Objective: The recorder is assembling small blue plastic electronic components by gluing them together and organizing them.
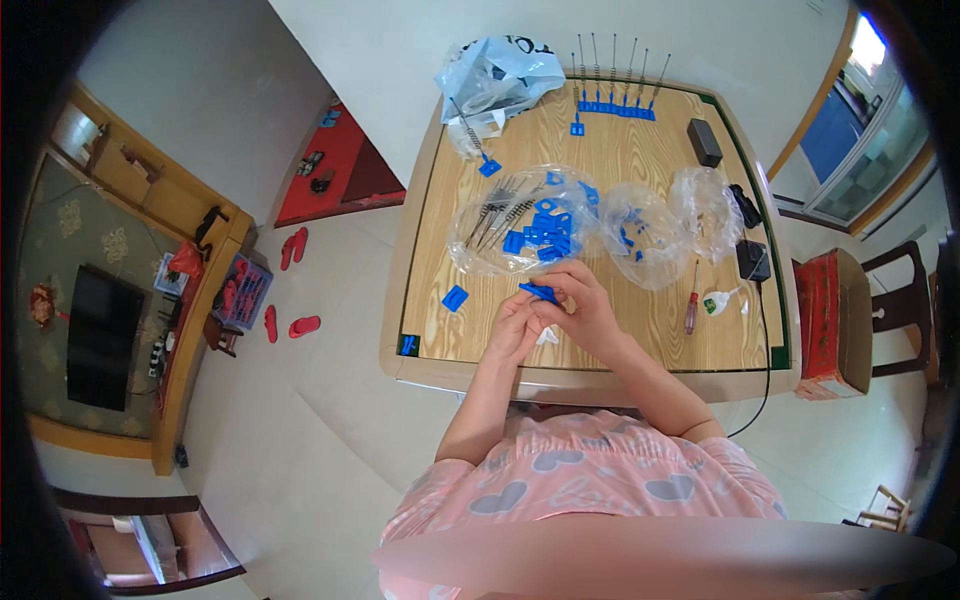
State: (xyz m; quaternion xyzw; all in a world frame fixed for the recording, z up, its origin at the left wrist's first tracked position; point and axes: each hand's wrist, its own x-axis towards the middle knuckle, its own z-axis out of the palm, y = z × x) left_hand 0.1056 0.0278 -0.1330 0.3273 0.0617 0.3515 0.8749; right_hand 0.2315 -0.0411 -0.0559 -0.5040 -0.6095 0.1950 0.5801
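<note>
Over the near edge of a wooden table, my left hand and my right hand meet on one small blue plastic piece. Both hands pinch it between the fingertips. Just beyond them lies a clear plastic bag with several more blue pieces and thin metal springs. A single blue piece sits on the table to the left of my hands. Something small and white shows under my hands; what it is I cannot tell.
A row of finished blue pieces with metal rods lines the far edge. A light plastic bag sits at the far left corner. A red-handled screwdriver, a black box and a black adapter lie to the right. A red stool stands beside the table.
</note>
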